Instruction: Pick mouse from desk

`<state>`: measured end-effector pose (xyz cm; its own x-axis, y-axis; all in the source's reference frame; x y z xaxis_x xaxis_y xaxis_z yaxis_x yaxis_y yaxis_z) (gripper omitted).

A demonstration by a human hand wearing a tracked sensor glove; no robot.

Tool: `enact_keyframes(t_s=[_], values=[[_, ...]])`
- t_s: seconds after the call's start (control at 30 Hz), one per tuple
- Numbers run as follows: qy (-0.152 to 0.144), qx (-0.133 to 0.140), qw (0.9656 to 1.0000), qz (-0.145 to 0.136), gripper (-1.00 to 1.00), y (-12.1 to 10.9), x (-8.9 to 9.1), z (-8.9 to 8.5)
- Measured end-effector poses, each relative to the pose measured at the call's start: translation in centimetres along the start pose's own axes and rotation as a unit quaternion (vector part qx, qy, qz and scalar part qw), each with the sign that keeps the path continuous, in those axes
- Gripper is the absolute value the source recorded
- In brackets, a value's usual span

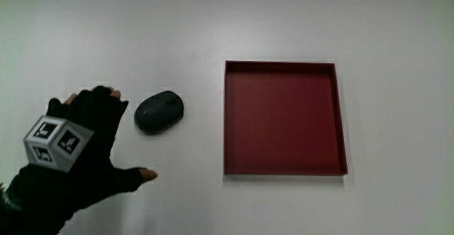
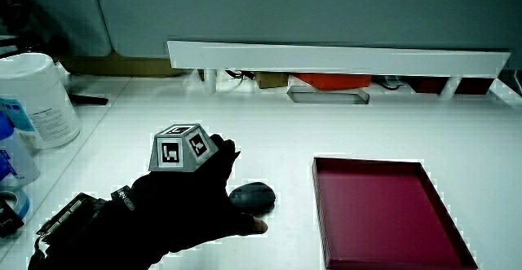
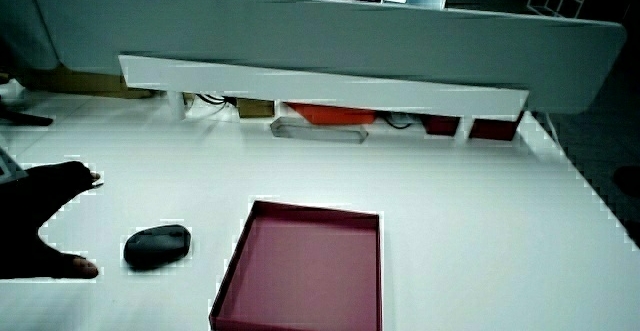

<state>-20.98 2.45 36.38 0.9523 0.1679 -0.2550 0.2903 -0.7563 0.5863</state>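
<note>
Hand (image 1: 74, 146) is seen beside mouse (image 1: 159, 111) on surface (image 1: 213, 22), not touching; fingers (image 1: 99, 96) spread, nothing held. Red tray (image 1: 340, 121) sits beside mouse.

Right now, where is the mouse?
In the main view the mouse lies on the table between the open hand and the red tray, touching neither.

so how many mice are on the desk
1. The mouse lies on the table between the hand and the red tray. No other shows in any view.
</note>
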Motion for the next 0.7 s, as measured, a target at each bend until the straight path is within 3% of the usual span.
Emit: enact_keyframes(t_s=[0.07, 0.13, 0.23, 0.3, 0.4, 0.53, 0.6, 0.7], values=[[-0.019, -0.005, 0.9997, 0.013, 0.0, 1.2, -1.2, -0.7], [-0.035, -0.014, 0.9992, 0.014, 0.0, 1.8, -0.9, -0.2], [-0.051, -0.038, 0.9979, 0.006, 0.0, 3.4, -1.8, -1.1], [-0.074, -0.042, 0.9953, 0.047, 0.0, 3.9, -0.9, -0.5], [-0.055, -0.025, 0.9978, 0.028, 0.0, 5.2, -0.9, -0.5], [-0.072, -0.046, 0.9953, 0.046, 0.0, 7.1, -1.4, -1.4], [-0.062, -0.051, 0.9955, 0.049, 0.0, 8.0, -1.4, -1.6], [-0.071, -0.069, 0.9933, 0.06, 0.0, 9.3, -1.9, -2.3]])
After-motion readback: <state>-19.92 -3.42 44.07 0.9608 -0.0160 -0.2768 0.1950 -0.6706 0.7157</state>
